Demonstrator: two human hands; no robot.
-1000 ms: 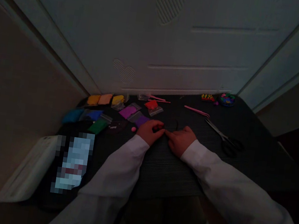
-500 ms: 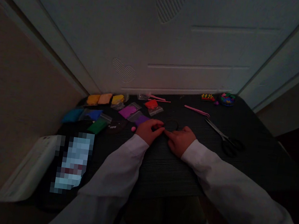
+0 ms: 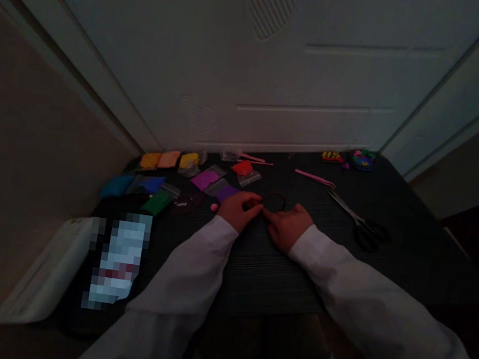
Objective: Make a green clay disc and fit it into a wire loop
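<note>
My left hand rests on the dark table with thumb and fingers drawn together in a pinch. What lies between those fingertips is too small and dim to make out. Facing it, my right hand has its index finger stretched toward the left thumb tip while the other fingers curl under. The two hands' fingertips almost meet. Just beyond them lies a thin dark ring, partly hidden by the fingers. A small pink ball sits beside my left wrist, and a bag of purple clay lies just behind the left hand.
Bags of red clay, magenta clay and green clay lie left and behind. Pink tweezers and scissors lie to the right. Colourful small pieces stand far right. A lit phone is near left.
</note>
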